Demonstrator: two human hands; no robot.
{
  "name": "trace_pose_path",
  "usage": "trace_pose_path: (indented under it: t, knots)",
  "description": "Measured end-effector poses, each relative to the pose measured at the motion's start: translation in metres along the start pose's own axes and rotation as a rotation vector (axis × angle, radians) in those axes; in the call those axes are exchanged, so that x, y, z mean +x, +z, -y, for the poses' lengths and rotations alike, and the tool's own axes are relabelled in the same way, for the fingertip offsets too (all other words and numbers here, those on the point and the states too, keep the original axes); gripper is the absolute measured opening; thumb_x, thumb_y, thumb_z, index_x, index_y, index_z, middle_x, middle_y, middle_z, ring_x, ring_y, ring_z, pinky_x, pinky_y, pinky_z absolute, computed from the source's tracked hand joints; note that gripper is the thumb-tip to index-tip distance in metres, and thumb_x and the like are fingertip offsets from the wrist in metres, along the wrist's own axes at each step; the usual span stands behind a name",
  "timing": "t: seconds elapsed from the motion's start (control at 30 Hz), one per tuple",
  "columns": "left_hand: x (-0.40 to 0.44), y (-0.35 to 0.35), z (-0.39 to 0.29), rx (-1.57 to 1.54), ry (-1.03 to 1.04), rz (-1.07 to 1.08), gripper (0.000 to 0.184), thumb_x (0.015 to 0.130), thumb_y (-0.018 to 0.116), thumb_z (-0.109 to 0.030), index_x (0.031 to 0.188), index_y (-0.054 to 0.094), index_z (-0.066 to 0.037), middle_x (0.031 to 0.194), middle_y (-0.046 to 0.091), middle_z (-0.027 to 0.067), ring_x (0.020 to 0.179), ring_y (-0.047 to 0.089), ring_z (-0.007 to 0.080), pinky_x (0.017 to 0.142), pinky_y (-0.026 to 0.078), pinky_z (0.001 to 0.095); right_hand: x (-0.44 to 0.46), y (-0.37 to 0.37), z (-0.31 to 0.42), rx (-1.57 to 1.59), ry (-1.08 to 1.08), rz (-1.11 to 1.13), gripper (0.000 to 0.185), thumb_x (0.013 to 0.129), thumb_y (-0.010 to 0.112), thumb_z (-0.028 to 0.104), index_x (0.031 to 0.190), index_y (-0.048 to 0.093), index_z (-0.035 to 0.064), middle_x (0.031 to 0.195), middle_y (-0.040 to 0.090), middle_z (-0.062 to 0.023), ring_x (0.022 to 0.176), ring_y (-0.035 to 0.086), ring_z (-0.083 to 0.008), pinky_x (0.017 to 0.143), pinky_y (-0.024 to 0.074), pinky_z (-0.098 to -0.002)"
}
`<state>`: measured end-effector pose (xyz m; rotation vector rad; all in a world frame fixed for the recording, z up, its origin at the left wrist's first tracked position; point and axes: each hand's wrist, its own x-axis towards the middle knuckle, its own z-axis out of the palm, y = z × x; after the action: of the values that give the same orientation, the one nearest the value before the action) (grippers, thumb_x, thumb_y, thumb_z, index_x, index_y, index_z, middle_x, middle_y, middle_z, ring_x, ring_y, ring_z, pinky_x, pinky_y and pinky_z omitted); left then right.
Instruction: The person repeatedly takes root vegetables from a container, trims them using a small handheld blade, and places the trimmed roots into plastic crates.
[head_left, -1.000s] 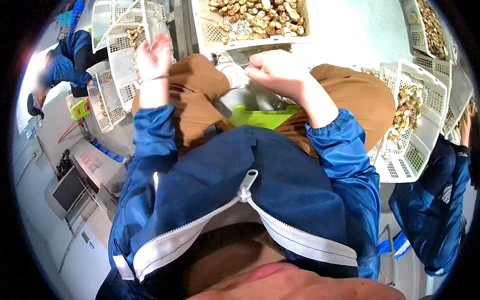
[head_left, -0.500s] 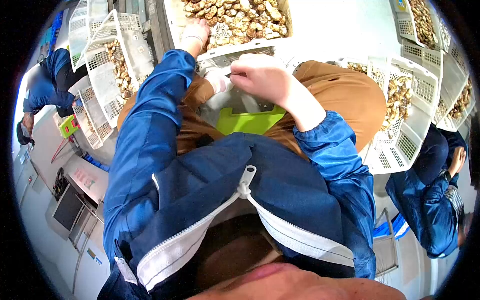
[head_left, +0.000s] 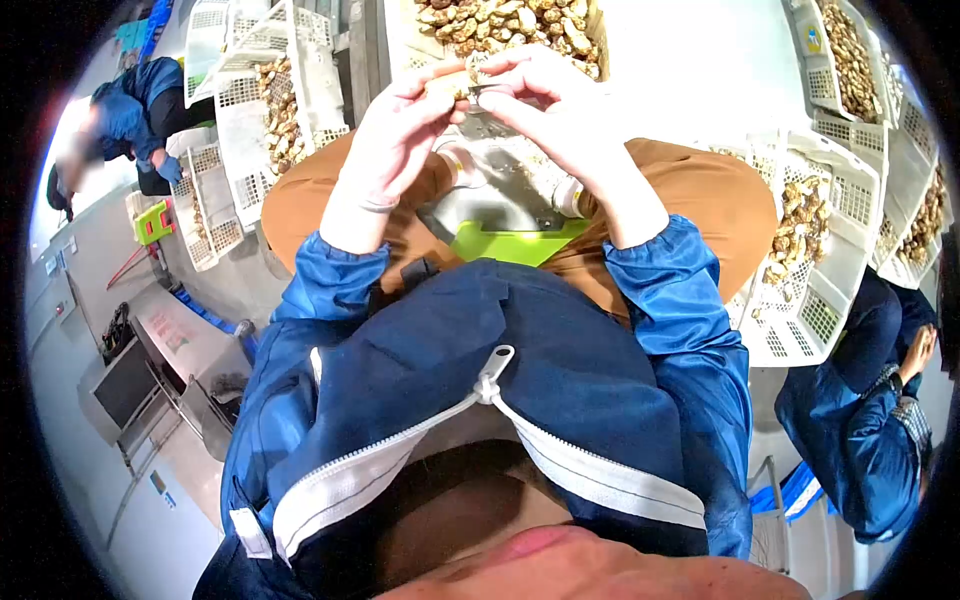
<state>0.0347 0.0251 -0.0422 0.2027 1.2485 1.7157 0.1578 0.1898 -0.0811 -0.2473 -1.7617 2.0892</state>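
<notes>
Above my lap both hands meet in front of a crate (head_left: pixel 607 50) of brown-and-cream mushrooms (head_left: pixel 510 22). My left hand (head_left: pixel 395 135) is closed around a pale mushroom (head_left: pixel 447 88), pinching it with fingers and thumb. Close against it, my right hand (head_left: pixel 545 105) has its thumb and fingers pressed together. A small dark edge shows at the right fingertips, too small to name. Whether the right fingers also touch the mushroom, I cannot tell.
Crates with mushrooms stand to the left (head_left: pixel 250 150) and right (head_left: pixel 800 310). A lime-green panel (head_left: pixel 520 243) lies between my knees. One person (head_left: pixel 140 110) bends at the far left, another (head_left: pixel 850 420) sits at the right. A white surface (head_left: pixel 700 70) adjoins the front crate.
My left hand has come back from the crate with a mushroom and now meets my right hand, which has risen slightly. The view has shifted a little, and the person at left has moved.
</notes>
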Motion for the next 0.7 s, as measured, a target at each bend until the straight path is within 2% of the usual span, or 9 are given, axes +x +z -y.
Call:
trace_pose_path:
  t: [0.17, 0.23, 0.27, 0.3, 0.4, 0.43, 0.53, 0.57, 0.7]
  knots:
    - [-0.022, 0.023, -0.008, 0.313, 0.146, -0.083, 0.043, 0.09, 0.063, 0.0, 0.131, 0.052, 0.004, 0.116, 0.065, 0.0131, 0.103, 0.062, 0.0145, 0.091, 0.05, 0.0261, -0.005, -0.003, 0.015, -0.072, -0.127, 0.079, 0.012, 0.084, 0.071, 0.011, 0.089, 0.068, -0.0002, 0.099, 0.067, -0.0073, 0.091, 0.064, -0.015, 0.082, 0.0517, -0.0278]
    - [-0.023, 0.032, -0.008, 0.309, 0.201, -0.125, 0.041, 0.089, 0.064, 0.001, 0.128, 0.054, 0.002, 0.118, 0.064, 0.013, 0.105, 0.061, 0.0141, 0.093, 0.049, 0.0265, -0.007, -0.002, 0.016, -0.063, -0.145, 0.064, 0.012, 0.084, 0.071, 0.011, 0.09, 0.068, 0.0003, 0.098, 0.067, -0.007, 0.09, 0.065, -0.0145, 0.081, 0.0518, -0.0273]
    - [-0.023, 0.034, -0.008, 0.307, 0.226, -0.145, 0.04, 0.088, 0.064, 0.001, 0.127, 0.054, 0.002, 0.119, 0.064, 0.0129, 0.106, 0.06, 0.0139, 0.094, 0.049, 0.0267, -0.007, -0.002, 0.017, -0.038, -0.102, 0.066, 0.012, 0.084, 0.071, 0.011, 0.09, 0.068, 0.0004, 0.097, 0.067, -0.0068, 0.09, 0.065, -0.0144, 0.081, 0.0519, -0.0274]
    - [-0.02, 0.032, -0.01, 0.242, 0.231, -0.058, 0.038, 0.088, 0.067, 0.0, 0.124, 0.056, 0.0, 0.12, 0.064, 0.0112, 0.105, 0.06, 0.0134, 0.092, 0.048, 0.0264, -0.007, -0.002, 0.017, -0.013, -0.057, 0.067, 0.012, 0.084, 0.071, 0.011, 0.09, 0.068, 0.0005, 0.097, 0.067, -0.0066, 0.089, 0.065, -0.0143, 0.08, 0.052, -0.0274]
    - [-0.014, 0.026, -0.008, 0.197, 0.164, -0.081, 0.036, 0.09, 0.066, -0.003, 0.125, 0.056, -0.001, 0.117, 0.065, 0.009, 0.103, 0.06, 0.0118, 0.087, 0.048, 0.0252, -0.008, -0.008, 0.017, -0.015, 0.036, 0.143, 0.013, 0.084, 0.071, 0.011, 0.091, 0.069, 0.0009, 0.097, 0.067, -0.0065, 0.088, 0.065, -0.0149, 0.079, 0.0524, -0.0281]
    - [-0.014, 0.033, -0.008, 0.293, 0.187, -0.115, 0.04, 0.093, 0.064, -0.012, 0.13, 0.055, 0.0, 0.109, 0.065, 0.0057, 0.089, 0.058, 0.0089, 0.079, 0.046, 0.0215, -0.007, -0.009, 0.017, -0.027, 0.057, 0.182, 0.013, 0.084, 0.071, 0.012, 0.091, 0.069, 0.001, 0.097, 0.068, -0.0065, 0.088, 0.065, -0.0153, 0.079, 0.0526, -0.0285]
    - [-0.012, 0.034, -0.01, 0.494, 0.147, -0.188, 0.04, 0.095, 0.062, -0.014, 0.131, 0.057, 0.001, 0.103, 0.064, 0.0025, 0.082, 0.055, 0.0075, 0.074, 0.045, 0.0206, -0.004, -0.011, 0.017, -0.097, -0.15, 0.08, 0.012, 0.085, 0.071, 0.013, 0.089, 0.069, 0.0015, 0.097, 0.068, -0.0073, 0.088, 0.066, -0.0172, 0.08, 0.0529, -0.0293]
    - [-0.012, 0.034, -0.01, 0.49, 0.126, -0.168, 0.037, 0.095, 0.063, -0.012, 0.129, 0.059, 0.001, 0.102, 0.067, 0.0037, 0.085, 0.06, 0.008, 0.073, 0.048, 0.0208, -0.001, -0.013, 0.02, -0.143, -0.183, 0.047, 0.012, 0.084, 0.07, 0.014, 0.086, 0.069, 0.0018, 0.097, 0.068, -0.008, 0.089, 0.066, -0.0189, 0.08, 0.0529, -0.0299]
    - [-0.012, 0.04, -0.01, 0.43, 0.076, -0.062, 0.037, 0.097, 0.06, -0.012, 0.131, 0.058, 0.001, 0.092, 0.063, 0.0007, 0.073, 0.052, 0.0065, 0.065, 0.044, 0.0207, 0.004, -0.016, 0.016, -0.234, -0.347, 0.1, 0.011, 0.085, 0.069, 0.013, 0.088, 0.07, 0.0019, 0.098, 0.068, -0.0077, 0.088, 0.066, -0.0172, 0.076, 0.0538, -0.0292]
